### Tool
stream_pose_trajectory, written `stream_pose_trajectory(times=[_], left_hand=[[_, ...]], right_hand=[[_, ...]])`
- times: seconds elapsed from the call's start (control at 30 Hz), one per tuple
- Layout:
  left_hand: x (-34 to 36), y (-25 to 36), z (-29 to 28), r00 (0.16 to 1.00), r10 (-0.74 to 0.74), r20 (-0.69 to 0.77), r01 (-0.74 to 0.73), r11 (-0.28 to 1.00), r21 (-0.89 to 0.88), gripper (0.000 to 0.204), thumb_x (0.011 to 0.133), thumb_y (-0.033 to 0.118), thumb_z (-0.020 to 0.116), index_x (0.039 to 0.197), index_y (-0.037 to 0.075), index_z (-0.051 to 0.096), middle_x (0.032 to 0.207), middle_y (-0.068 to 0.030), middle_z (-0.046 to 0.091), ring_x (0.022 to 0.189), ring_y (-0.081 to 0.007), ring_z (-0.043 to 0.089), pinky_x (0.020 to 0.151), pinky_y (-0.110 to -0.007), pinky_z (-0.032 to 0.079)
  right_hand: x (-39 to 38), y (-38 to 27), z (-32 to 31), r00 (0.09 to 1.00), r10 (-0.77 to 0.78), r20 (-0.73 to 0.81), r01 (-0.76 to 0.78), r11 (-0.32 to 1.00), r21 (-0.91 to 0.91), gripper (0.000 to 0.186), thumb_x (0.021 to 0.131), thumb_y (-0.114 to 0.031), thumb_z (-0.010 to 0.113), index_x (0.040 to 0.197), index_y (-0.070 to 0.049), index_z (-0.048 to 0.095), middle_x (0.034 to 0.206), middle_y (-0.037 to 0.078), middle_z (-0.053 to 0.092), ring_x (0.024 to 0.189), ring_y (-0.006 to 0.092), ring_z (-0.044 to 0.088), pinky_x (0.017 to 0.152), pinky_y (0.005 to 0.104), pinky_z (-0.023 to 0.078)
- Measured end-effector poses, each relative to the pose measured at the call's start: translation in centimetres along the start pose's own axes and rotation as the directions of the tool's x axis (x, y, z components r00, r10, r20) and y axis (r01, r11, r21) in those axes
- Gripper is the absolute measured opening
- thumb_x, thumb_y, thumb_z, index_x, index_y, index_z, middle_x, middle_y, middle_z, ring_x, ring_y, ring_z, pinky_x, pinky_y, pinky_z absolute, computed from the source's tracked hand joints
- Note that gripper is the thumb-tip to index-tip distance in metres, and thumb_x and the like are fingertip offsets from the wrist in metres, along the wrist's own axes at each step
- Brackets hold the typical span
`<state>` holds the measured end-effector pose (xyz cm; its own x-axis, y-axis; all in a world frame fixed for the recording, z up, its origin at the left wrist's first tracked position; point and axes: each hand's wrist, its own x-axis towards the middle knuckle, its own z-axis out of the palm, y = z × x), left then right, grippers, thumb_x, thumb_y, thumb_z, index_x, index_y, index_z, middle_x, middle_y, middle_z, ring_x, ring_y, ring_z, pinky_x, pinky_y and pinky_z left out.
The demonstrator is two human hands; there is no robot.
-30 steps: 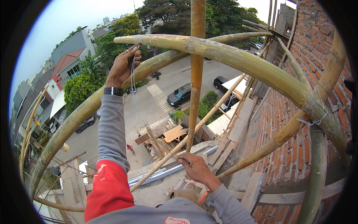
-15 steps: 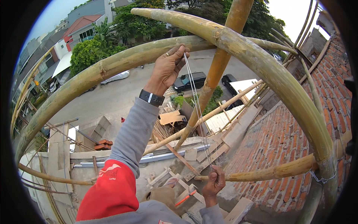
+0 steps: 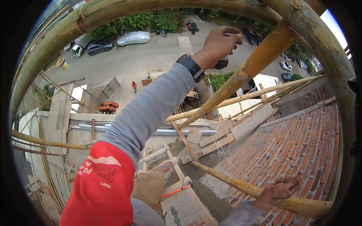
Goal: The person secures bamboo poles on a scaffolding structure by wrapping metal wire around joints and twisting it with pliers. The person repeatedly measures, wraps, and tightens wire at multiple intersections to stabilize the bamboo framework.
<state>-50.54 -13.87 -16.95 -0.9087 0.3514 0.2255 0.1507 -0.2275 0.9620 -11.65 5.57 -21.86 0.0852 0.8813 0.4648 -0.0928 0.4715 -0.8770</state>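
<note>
My left hand [image 3: 222, 44] is raised beside the slanting bamboo pole [image 3: 260, 52], below the thick bamboo crosspiece [image 3: 158, 5]. Its fingers are loosely bent and apart, with nothing visible in them. Low on the right, my right hand [image 3: 281, 189] is closed just over a horizontal bamboo pole [image 3: 237, 184], in front of the brick wall. A thin pale cord [image 3: 225, 155] hangs in a slack loop left of that hand and trails toward its fingers. The exact grip is blurred.
Below me, my foot [image 3: 166, 165] rests by a wooden frame [image 3: 181, 173] with an orange-handled tool [image 3: 175, 191] on it. The brick wall [image 3: 294, 147] slopes down at the right. Far below are a road [image 3: 132, 56], parked vehicles and a person in red [image 3: 134, 86].
The cord, stretched between both hands before, now hangs slack. My left hand has moved right and let go of it; my right hand has swung out right. The view has tilted downward.
</note>
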Motion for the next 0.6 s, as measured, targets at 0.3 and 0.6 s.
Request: stream_pose_trajectory(times=[0.3, 0.6], left_hand=[[9.3, -0.4, -1.4, 0.780, 0.626, -0.008, -0.550, 0.692, 0.467, 0.030, 0.093, 0.029, 0.068, 0.116, 0.011, 0.073, 0.107, -0.0155, 0.075, 0.102, -0.0347, 0.070, 0.090, -0.044, 0.053], [16.5, -1.2, 3.2, 0.515, 0.842, 0.162, -0.562, 0.189, 0.805, 0.029, 0.091, 0.026, 0.062, 0.117, 0.016, 0.072, 0.113, -0.0111, 0.074, 0.105, -0.0335, 0.069, 0.093, -0.047, 0.053]], right_hand=[[12.0, 3.3, 7.6, 0.973, -0.104, -0.208, 0.080, 0.989, -0.123, 0.035, 0.104, -0.041, 0.064, 0.118, -0.010, 0.073, 0.064, -0.007, 0.042, 0.047, 0.0040, 0.031, 0.039, 0.0262, 0.025], [23.3, -5.9, 36.5, 0.374, -0.298, 0.878, 0.887, -0.162, -0.432, 0.051, 0.107, -0.021, 0.038, 0.157, -0.030, 0.040, 0.108, 0.023, 0.073, 0.106, 0.0408, 0.070, 0.086, 0.0452, 0.055]])
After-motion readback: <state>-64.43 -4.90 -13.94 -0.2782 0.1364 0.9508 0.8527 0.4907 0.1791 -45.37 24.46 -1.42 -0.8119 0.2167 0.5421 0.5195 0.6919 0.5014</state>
